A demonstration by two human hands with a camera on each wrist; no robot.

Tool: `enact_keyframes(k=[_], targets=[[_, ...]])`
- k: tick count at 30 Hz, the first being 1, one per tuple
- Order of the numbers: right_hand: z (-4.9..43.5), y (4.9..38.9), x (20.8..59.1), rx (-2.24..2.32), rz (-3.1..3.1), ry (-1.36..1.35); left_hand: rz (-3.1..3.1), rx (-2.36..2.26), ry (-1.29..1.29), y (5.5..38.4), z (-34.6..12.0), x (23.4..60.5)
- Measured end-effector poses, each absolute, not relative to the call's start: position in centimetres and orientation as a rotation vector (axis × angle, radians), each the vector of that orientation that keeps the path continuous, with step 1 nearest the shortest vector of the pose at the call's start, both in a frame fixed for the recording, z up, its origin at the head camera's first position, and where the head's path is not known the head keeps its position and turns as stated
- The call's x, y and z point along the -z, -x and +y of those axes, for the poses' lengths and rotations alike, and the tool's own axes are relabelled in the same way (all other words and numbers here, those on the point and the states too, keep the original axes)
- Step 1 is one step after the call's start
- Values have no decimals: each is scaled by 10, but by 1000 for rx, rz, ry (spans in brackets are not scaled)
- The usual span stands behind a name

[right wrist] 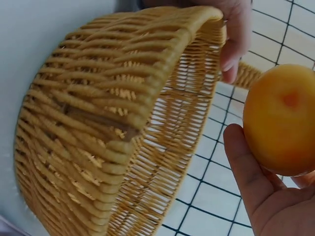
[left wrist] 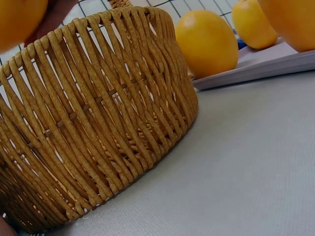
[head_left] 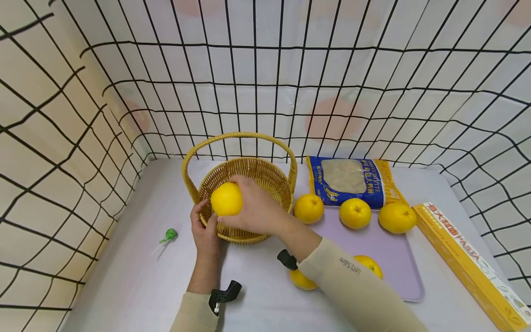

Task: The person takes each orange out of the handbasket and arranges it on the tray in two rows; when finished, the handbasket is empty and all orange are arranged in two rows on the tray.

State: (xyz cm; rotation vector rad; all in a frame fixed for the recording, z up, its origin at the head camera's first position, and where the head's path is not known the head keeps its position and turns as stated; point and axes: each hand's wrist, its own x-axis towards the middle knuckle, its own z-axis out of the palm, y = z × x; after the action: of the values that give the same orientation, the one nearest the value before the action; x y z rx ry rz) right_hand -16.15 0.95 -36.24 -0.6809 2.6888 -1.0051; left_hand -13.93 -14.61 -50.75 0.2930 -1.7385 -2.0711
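My right hand (head_left: 255,207) holds a round yellow-orange fruit that looks like an orange (head_left: 227,199), thumb and fingers round its side. Both are above the mouth of a woven wicker basket (head_left: 274,184) with a tall arched handle. At the basket's near left rim, my left hand (head_left: 206,230) grips the edge, fingers on one side and thumb on the other. From the right wrist view, the held orange (right wrist: 283,120) is beyond the rim, apart from the wicker, and the left fingers (right wrist: 236,44) curl over the rim. Woven wicker shows inside the basket.
Right of the basket, a lilac tray (head_left: 398,267) bears several more oranges (head_left: 355,213), some partly behind the right arm. A blue and yellow pasta bag (head_left: 348,182) lies behind it, a long pasta box (head_left: 473,263) to its right. A green lollipop (head_left: 169,235) lies left. Black wire mesh (head_left: 255,85) encloses the table.
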Motion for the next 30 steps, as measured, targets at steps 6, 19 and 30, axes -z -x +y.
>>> enact_keyframes(k=[6, 19, 30], targets=[[15, 150, 352, 1025, 2668, 721, -1729, 2094, -290, 139, -147, 508], [50, 123, 343, 1109, 2692, 625, -1728, 2117, -274, 137, -145, 507], [70, 105, 332, 1117, 2738, 572, -1703, 2125, -264, 137, -143, 508]])
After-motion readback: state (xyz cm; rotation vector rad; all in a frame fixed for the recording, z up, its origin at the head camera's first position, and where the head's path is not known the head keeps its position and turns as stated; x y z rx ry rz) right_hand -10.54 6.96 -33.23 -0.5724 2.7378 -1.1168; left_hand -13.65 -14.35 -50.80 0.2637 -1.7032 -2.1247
